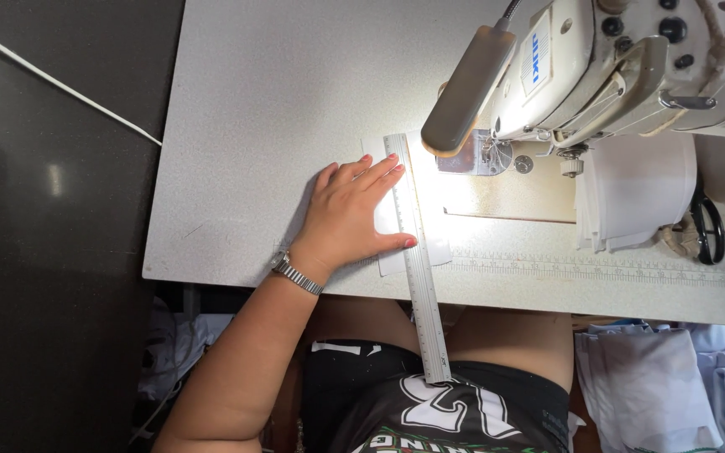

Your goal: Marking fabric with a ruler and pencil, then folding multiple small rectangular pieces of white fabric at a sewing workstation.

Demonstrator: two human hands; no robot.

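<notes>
Item: metal ruler [417, 260], stiff, light, slippery I judge; best pinned mid-length. My left hand [347, 214] lies open, flat, pressing white fabric piece [389, 220] beside it. Right hand unseen.

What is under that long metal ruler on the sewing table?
A white piece of fabric lies under the ruler, pressed flat by the left hand. The ruler's strip covers part of it.

A long metal ruler [417, 252] is laid across a white fabric piece [434, 222], its near end overhanging the table edge.
</notes>
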